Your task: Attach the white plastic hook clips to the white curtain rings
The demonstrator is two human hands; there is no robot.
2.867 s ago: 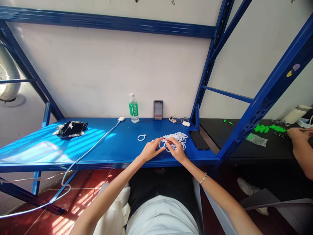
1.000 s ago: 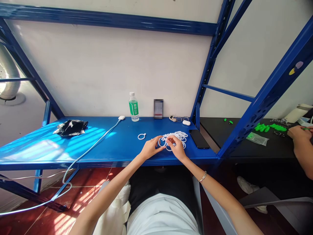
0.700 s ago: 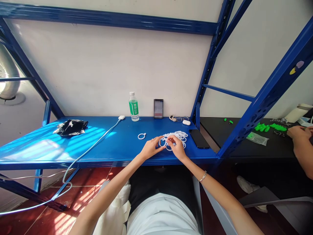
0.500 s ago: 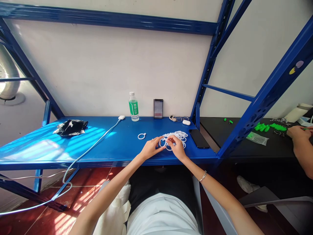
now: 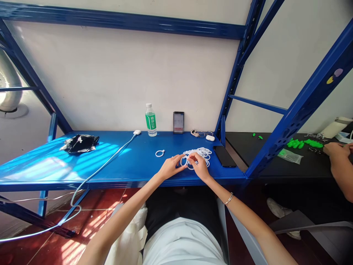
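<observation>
A pile of white plastic rings (image 5: 202, 153) lies on the blue shelf board (image 5: 116, 165) near its front edge. My left hand (image 5: 170, 167) and my right hand (image 5: 200, 166) meet at the pile's near left side. Both pinch one white ring (image 5: 184, 161) between fingertips, the left on its left rim, the right on its right rim. A single white ring with a small tab (image 5: 159, 153) lies apart on the board, left of the pile.
A green-labelled water bottle (image 5: 150, 120), a small dark device (image 5: 178, 122), an earbud case (image 5: 210, 138) and glasses stand along the back. A black phone (image 5: 223, 156), a white charger cable (image 5: 110, 160) and a black bag (image 5: 79, 142) lie on the board. Another person's hand (image 5: 336, 151) works among green parts (image 5: 296, 144).
Both hands have kept their pinch on the ring at the pile, with only small finger shifts. The view has tilted slightly since the oldest frame.
</observation>
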